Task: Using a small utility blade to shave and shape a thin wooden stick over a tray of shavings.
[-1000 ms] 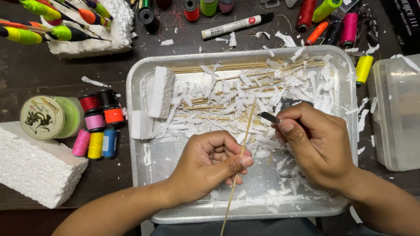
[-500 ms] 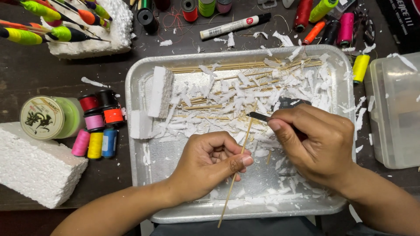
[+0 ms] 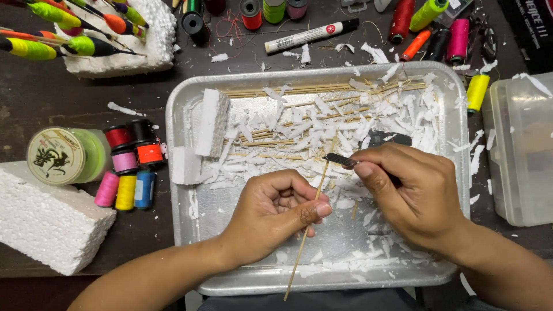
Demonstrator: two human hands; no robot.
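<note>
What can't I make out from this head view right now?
- Knife handle: hidden inside the right hand; only the blade shows.
- Bamboo stick: its middle is covered by the left hand fingers.
- Clear plastic box: cut off by the right edge.
- Tray floor: largely buried under white foam shavings.

Dark table (image 3: pixel 52 92) — metal tray (image 3: pixel 178 190), thread spools (image 3: pixel 127 190)

Thread spools (image 3: pixel 126 175), white foam block (image 3: pixel 49 222), marker (image 3: pixel 311 34), clear plastic box (image 3: pixel 521 150).
</note>
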